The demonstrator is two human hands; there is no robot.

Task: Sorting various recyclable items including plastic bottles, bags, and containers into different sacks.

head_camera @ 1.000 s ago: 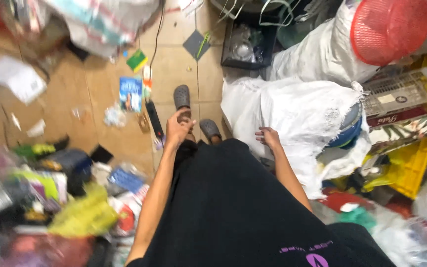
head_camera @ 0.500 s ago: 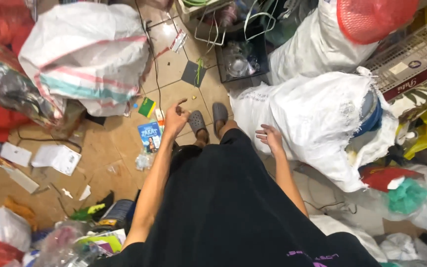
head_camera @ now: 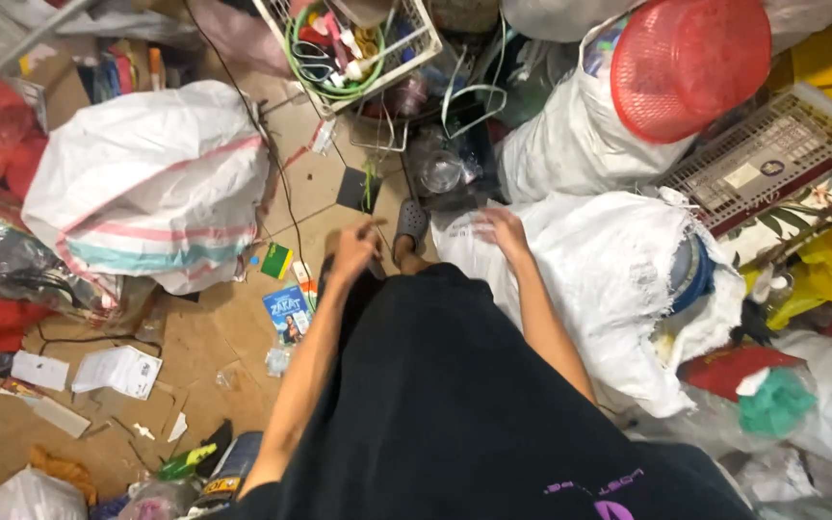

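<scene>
Hanging low, left hand [head_camera: 353, 252] grip loose, empty; right hand [head_camera: 503, 231] spread over white sack [head_camera: 618, 279].

Woven plastic white sack [head_camera: 618, 289], matt; red basket [head_camera: 690, 67] glossy plastic; floor [head_camera: 214, 337] perhaps worn cardboard.

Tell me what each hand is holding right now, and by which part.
Nothing can be seen held. The left hand hangs loosely curled above the floor; the right hand is open over the white woven sack, though contact with it cannot be told.
</scene>
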